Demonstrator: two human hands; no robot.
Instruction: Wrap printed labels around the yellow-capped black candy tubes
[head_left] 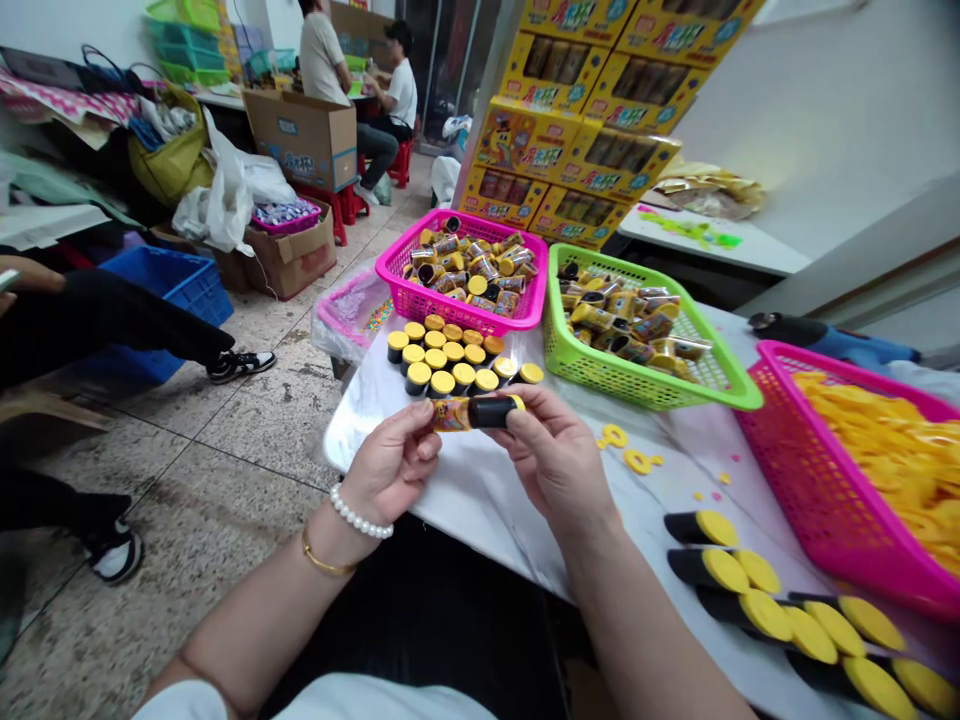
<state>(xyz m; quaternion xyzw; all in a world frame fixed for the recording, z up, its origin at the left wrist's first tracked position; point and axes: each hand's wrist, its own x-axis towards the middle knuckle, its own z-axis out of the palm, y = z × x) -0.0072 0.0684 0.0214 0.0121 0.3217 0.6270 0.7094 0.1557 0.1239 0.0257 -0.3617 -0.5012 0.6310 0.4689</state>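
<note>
Both my hands hold one small black tube (480, 411) level over the white table (480, 490). My left hand (394, 462) pinches the end wrapped in a yellow printed label. My right hand (551, 455) grips the bare black end with the yellow cap. Just beyond the tube, several upright black tubes with yellow caps (450, 358) stand in rows. To my right, several more capped black tubes (780, 610) lie on their sides.
A pink basket (420, 295) and a green basket (660, 385) hold labelled tubes. Another pink basket (817, 500) at right holds yellow pieces. Yellow display boxes (577, 130) are stacked behind. Loose yellow bits (626, 448) lie on the table. A seated person's legs (112, 320) are at left; two people sit far back.
</note>
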